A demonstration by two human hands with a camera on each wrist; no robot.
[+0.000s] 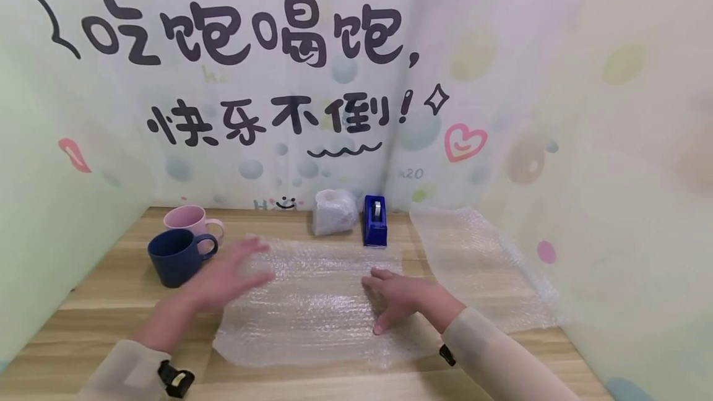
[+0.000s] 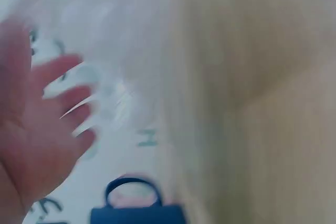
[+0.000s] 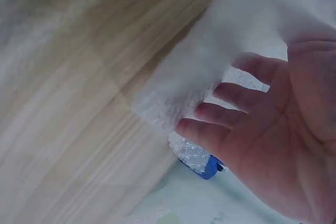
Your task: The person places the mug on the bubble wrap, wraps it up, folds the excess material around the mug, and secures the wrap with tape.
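Note:
A sheet of bubble wrap (image 1: pixel 312 302) lies flat on the table in the head view. My left hand (image 1: pixel 228 277) is over its left edge, blurred, thumb and fingers spread apart with nothing between them. In the left wrist view that hand (image 2: pixel 47 119) shows an open palm. On the sheet's right part, my right hand (image 1: pixel 398 296) reaches with fingers extended, the fingertips at the plastic. The right wrist view shows the right palm (image 3: pixel 278 124) and straight fingers beside the bubble wrap (image 3: pixel 173 98). Close to the left hand stands a dark blue mug (image 1: pixel 174 262).
Behind the blue mug is a pink mug (image 1: pixel 186 218). A bubble-wrapped bundle (image 1: pixel 334 214) and a blue tape dispenser (image 1: pixel 375 221) stand at the back by the wall. Another bubble wrap sheet (image 1: pixel 479 265) lies at the right of the wooden table (image 1: pixel 106 320), near the wall.

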